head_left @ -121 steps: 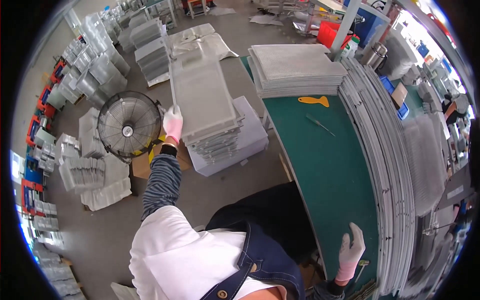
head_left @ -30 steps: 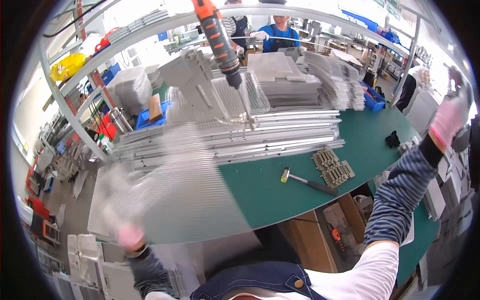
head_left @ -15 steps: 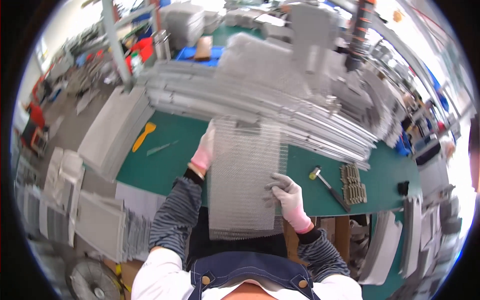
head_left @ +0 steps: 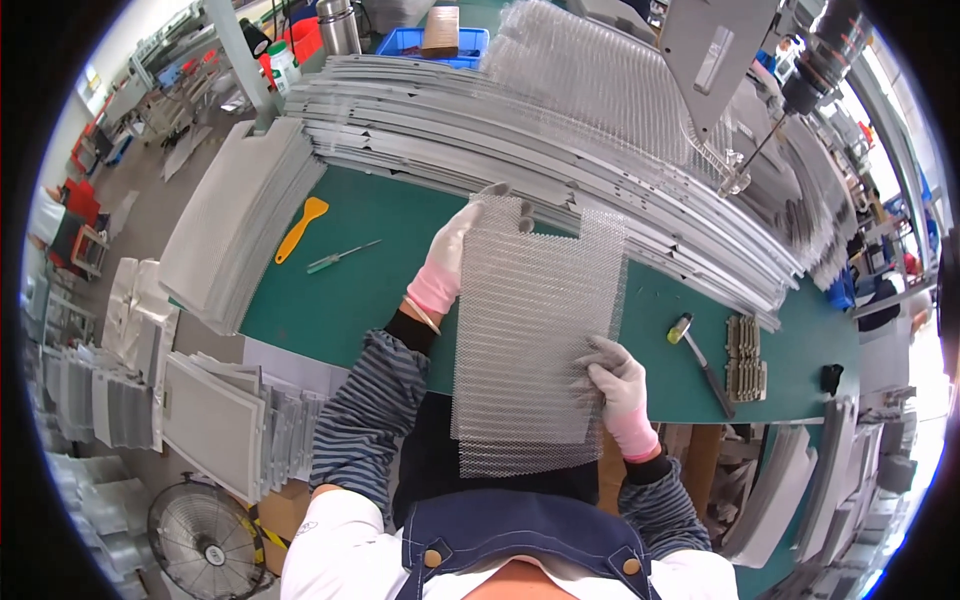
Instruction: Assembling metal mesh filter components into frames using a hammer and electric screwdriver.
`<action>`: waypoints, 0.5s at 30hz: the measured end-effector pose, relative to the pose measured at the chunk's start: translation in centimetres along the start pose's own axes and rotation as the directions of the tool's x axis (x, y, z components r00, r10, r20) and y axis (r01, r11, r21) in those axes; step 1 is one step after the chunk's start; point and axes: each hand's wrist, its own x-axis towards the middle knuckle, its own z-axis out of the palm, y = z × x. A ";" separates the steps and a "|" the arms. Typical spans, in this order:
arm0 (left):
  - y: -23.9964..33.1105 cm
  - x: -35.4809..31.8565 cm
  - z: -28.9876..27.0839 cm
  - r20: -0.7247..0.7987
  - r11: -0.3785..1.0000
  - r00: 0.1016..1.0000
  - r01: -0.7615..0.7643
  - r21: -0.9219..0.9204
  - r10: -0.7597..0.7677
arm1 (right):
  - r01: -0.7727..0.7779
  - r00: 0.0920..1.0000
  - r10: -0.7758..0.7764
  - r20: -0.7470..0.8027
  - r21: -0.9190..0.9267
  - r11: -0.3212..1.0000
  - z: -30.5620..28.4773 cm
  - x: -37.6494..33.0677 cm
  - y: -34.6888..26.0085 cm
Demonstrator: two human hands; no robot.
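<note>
Two or more overlapping expanded-metal mesh sheets [head_left: 535,330], silver-grey with a notch at the far edge, are held up in front of me over the table's near edge. My left hand [head_left: 462,245], in a white and pink glove, grips their far left corner, its fingertips partly behind the mesh. On the right side, my right hand [head_left: 618,385] pinches the sheets' edge between thumb and fingers; some fingers show faintly through the mesh. The sheets sit slightly offset from each other along the lower and right edges.
Long metal profiles [head_left: 440,135] lie stacked across the green table [head_left: 350,215]. Left are a stack of mesh panels [head_left: 235,225], a yellow scraper [head_left: 302,230] and a screwdriver [head_left: 343,257]. Right are a hammer [head_left: 702,365] and brass-coloured metal parts [head_left: 745,360]. A drill [head_left: 825,55] stands beyond.
My view has shifted, so the scene sits differently and looks sharper. Both hands keep hold of the mesh sheets, which appear further right and slightly tilted.
</note>
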 end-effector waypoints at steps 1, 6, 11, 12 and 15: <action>0.0 -0.4 0.1 -0.104 0.988 0.993 -0.038 0.149 0.054 | -0.003 1.000 0.003 -0.007 0.015 1.000 0.1 0.1 0.1; -0.5 0.4 2.8 -0.249 0.955 0.968 0.042 0.295 0.034 | -0.007 1.000 0.010 -0.019 0.134 0.991 -0.3 0.0 0.5; -1.3 -1.0 1.3 -0.322 0.463 0.854 0.111 0.880 0.408 | -0.100 0.995 0.100 0.013 -0.031 0.995 1.0 -0.3 -1.1; -0.8 -0.9 -0.4 -0.474 0.819 0.847 0.084 0.568 0.242 | -0.103 0.992 0.101 0.081 0.016 0.995 0.6 -0.5 -0.4; -2.5 -0.7 1.9 -0.528 0.802 0.825 0.171 0.573 0.202 | 0.131 0.966 -0.060 0.253 -0.276 0.952 -5.1 -2.9 1.2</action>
